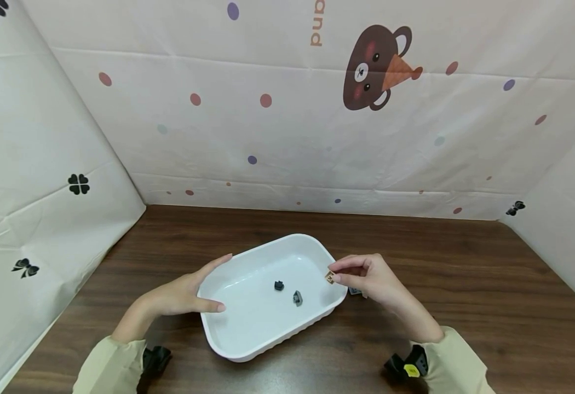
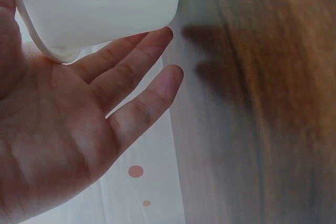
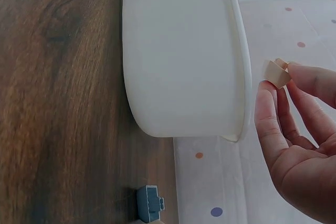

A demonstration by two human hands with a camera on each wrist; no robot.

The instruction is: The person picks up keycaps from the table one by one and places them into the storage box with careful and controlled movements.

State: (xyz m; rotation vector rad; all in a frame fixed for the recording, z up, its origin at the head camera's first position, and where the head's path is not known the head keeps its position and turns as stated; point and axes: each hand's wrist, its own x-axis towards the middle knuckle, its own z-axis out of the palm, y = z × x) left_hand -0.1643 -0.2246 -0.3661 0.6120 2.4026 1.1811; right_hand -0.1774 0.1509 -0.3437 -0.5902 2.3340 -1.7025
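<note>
A white plastic basin (image 1: 253,328) sits at an angle on the table. My left hand (image 1: 184,294) grips its left end, thumb over the rim and fingers along the outside wall; in the left wrist view those fingers (image 2: 144,109) stretch out fairly straight under the basin's rim. Above the right end of the basin, my right hand (image 1: 368,278) pinches a small beige block (image 3: 276,74) between thumb and fingertips. One face of this block shows a brown pattern in the head view. Inside the basin lie a small black piece (image 1: 279,285) and a small grey piece (image 1: 297,298).
A blue-grey block (image 3: 148,203) lies on the table beside the basin's right end, partly hidden behind my right hand in the head view. The brown wood-grain table (image 1: 465,273) is bounded by white printed cloth (image 1: 292,137) at the back and both sides.
</note>
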